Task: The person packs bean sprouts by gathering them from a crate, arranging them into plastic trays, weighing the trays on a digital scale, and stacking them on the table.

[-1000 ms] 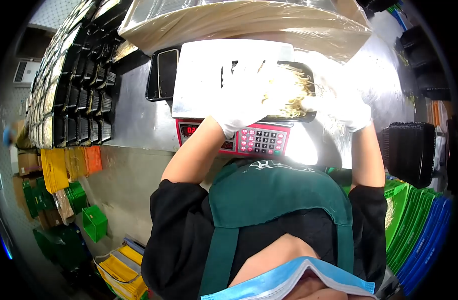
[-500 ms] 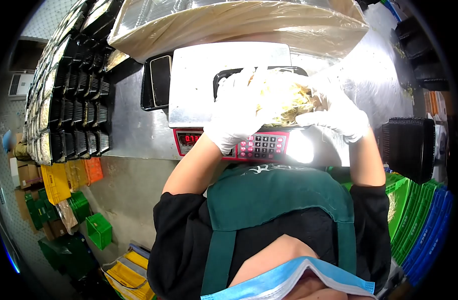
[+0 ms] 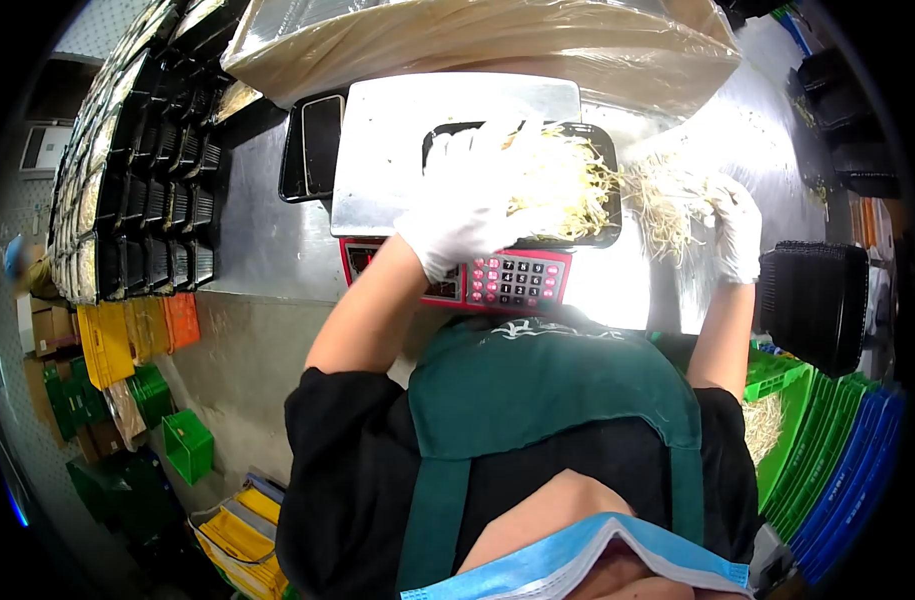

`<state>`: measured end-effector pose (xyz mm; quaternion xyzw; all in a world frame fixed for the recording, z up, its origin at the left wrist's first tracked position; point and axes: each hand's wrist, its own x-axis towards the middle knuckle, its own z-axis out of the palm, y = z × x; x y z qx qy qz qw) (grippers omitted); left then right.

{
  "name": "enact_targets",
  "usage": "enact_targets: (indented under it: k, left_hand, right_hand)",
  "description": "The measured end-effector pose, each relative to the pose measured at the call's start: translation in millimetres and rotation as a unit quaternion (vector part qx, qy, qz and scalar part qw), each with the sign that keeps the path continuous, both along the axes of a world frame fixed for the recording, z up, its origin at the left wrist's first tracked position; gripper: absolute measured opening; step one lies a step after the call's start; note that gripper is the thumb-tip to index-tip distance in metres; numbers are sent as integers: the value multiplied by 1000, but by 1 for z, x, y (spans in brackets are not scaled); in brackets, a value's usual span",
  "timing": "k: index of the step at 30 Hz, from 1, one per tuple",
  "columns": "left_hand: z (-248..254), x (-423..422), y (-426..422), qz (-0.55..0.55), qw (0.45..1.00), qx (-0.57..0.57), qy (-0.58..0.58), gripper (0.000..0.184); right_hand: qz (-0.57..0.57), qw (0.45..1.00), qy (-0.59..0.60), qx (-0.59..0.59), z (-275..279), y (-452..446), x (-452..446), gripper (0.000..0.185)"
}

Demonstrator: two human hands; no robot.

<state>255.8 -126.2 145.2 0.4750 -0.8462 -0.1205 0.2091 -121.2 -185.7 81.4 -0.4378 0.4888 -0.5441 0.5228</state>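
Observation:
A black plastic tray point(image 3: 614, 160) heaped with bean sprouts point(image 3: 574, 185) sits on the steel plate of a weighing scale point(image 3: 382, 160). My left hand point(image 3: 462, 200), in a white glove, lies over the tray's left part with its fingers stretched out, against the sprouts; bright glare washes out the fingertips. To the right of the tray, my right hand point(image 3: 739, 232), also gloved, pinches a loose tuft of sprouts point(image 3: 672, 200) over the metal table. The scale's red keypad panel point(image 3: 517, 280) faces me, and my left wrist partly covers its display.
Stacked black trays of sprouts point(image 3: 157, 200) rise at the left. A phone point(image 3: 324, 145) lies beside the scale. Behind it stands a plastic-lined box point(image 3: 497, 60). Empty black trays point(image 3: 812, 305) are stacked at the right, above green and blue crates point(image 3: 827, 460).
My right hand has moved right, off the tray, with a tuft of sprouts. My left hand stays over the tray, whose right side now shows. The view has shifted slightly.

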Motion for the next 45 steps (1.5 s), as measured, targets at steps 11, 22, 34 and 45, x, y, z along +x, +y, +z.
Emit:
enact_targets:
  k: [11, 22, 34, 45]
  left_hand:
    - [31, 90, 61, 119, 980, -32, 157, 75]
    - [-6, 0, 15, 2, 987, 28, 161, 61]
    - [6, 18, 3, 30, 997, 0, 65, 85]
    - [37, 28, 25, 98, 995, 5, -15, 107]
  right_hand:
    - [36, 960, 279, 6, 17, 20, -23, 35]
    - [275, 783, 520, -203, 92, 43, 191, 61]
    - [126, 745, 559, -343, 127, -36, 185, 36]
    - [33, 599, 739, -305, 170, -210, 183, 25]
